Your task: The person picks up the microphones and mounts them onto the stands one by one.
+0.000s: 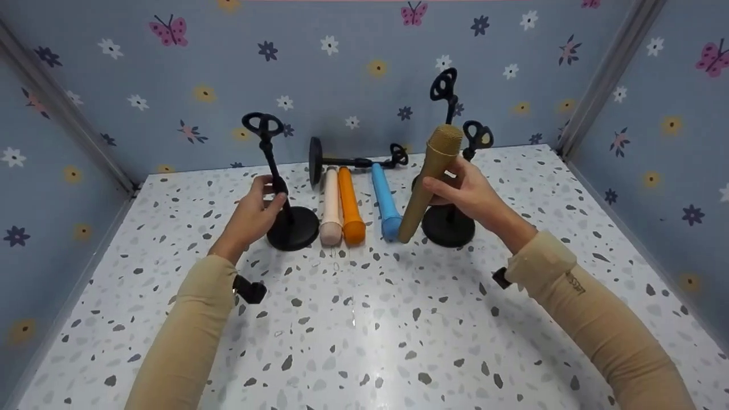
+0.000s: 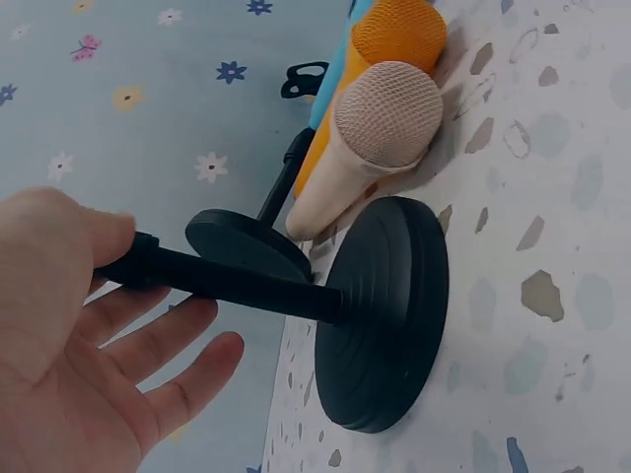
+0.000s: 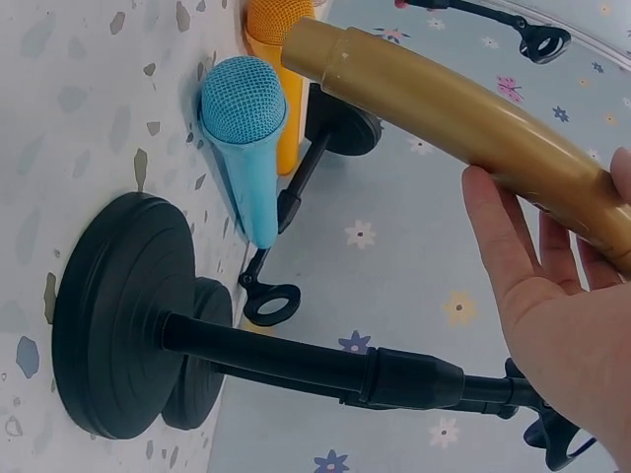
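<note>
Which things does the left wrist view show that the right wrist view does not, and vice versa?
Only the left wrist view: the palm of the left hand, the round base of the black stand it holds, and the mesh head of the pale pink microphone.
Only the right wrist view: the right hand, the gold microphone it holds, and two other upright stands.
Both: orange microphone, blue microphone, stand lying on its side, flowered wall, speckled table.
</note>
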`<state>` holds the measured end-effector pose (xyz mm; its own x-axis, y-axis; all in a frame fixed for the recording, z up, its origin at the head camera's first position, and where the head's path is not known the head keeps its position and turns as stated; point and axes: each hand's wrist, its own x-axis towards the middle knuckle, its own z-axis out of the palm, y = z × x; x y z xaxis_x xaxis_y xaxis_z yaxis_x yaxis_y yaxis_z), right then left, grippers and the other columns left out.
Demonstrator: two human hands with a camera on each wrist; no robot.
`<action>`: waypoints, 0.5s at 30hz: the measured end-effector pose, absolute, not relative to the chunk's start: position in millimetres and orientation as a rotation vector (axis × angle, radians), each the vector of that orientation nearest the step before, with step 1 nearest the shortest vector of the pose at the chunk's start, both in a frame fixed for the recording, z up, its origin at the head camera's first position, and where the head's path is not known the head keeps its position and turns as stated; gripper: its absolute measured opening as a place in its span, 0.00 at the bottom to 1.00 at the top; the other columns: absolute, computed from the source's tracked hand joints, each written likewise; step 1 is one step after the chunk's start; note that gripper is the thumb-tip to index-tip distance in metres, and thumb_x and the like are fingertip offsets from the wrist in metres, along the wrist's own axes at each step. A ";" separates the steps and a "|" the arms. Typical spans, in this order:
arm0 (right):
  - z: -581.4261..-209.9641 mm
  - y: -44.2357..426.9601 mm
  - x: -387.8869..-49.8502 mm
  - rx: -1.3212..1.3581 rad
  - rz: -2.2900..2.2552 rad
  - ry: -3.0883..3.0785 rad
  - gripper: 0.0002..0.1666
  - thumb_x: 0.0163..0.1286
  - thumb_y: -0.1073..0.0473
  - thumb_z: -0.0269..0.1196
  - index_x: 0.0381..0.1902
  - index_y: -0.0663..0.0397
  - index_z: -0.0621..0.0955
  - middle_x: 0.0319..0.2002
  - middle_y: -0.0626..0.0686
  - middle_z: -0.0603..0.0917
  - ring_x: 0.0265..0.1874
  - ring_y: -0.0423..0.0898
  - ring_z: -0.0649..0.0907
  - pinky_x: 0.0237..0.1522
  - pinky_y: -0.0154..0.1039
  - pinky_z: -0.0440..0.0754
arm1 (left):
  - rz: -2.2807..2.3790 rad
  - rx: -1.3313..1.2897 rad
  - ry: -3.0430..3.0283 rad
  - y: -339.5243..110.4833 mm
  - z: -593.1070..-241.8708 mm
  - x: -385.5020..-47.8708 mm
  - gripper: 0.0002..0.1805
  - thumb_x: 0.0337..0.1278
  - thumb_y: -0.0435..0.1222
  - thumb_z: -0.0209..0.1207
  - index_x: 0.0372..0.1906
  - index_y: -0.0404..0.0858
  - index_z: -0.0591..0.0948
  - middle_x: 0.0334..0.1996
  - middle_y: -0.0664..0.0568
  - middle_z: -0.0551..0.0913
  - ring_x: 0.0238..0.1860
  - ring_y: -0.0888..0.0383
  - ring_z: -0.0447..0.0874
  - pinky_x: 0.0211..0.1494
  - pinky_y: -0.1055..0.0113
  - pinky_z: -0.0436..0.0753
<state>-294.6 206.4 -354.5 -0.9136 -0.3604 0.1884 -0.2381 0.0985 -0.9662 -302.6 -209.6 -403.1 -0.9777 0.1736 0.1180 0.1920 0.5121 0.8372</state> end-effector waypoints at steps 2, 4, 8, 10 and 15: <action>-352.9 206.4 -294.5 -0.616 -1.919 2.279 0.42 0.70 0.51 0.69 0.74 0.56 0.63 0.66 0.60 0.72 0.61 0.58 0.80 0.55 0.56 0.83 | -1.506 -0.328 -2.701 -208.6 -404.9 -302.6 0.27 0.80 0.44 0.49 0.73 0.37 0.59 0.64 0.38 0.74 0.61 0.41 0.79 0.66 0.45 0.74; -350.9 206.8 -293.8 -0.605 -1.889 2.297 0.43 0.70 0.49 0.69 0.74 0.55 0.63 0.66 0.60 0.72 0.61 0.58 0.80 0.55 0.56 0.82 | -1.480 -0.337 -2.701 -207.9 -405.5 -301.8 0.26 0.80 0.45 0.49 0.72 0.37 0.61 0.61 0.39 0.77 0.59 0.41 0.80 0.64 0.44 0.75; -347.5 208.4 -292.1 -0.593 -1.851 2.315 0.43 0.69 0.48 0.70 0.74 0.55 0.64 0.66 0.59 0.73 0.61 0.58 0.80 0.55 0.56 0.82 | -1.365 -0.377 -2.741 -207.1 -403.8 -298.1 0.26 0.80 0.46 0.49 0.71 0.36 0.62 0.59 0.38 0.78 0.58 0.41 0.82 0.63 0.44 0.76; -347.1 208.4 -291.8 -0.595 -1.837 2.317 0.42 0.69 0.49 0.70 0.73 0.56 0.64 0.66 0.60 0.72 0.61 0.58 0.80 0.56 0.56 0.82 | -1.334 -0.390 -2.752 -207.1 -403.5 -295.8 0.26 0.80 0.46 0.48 0.71 0.36 0.64 0.58 0.38 0.79 0.58 0.41 0.82 0.63 0.44 0.77; -350.1 205.1 -292.4 -0.610 -1.796 2.319 0.42 0.70 0.50 0.70 0.73 0.59 0.65 0.65 0.62 0.73 0.61 0.58 0.80 0.54 0.56 0.83 | -1.304 -0.389 -2.769 -210.7 -406.3 -287.1 0.26 0.80 0.47 0.48 0.70 0.35 0.65 0.58 0.39 0.79 0.57 0.41 0.82 0.63 0.44 0.77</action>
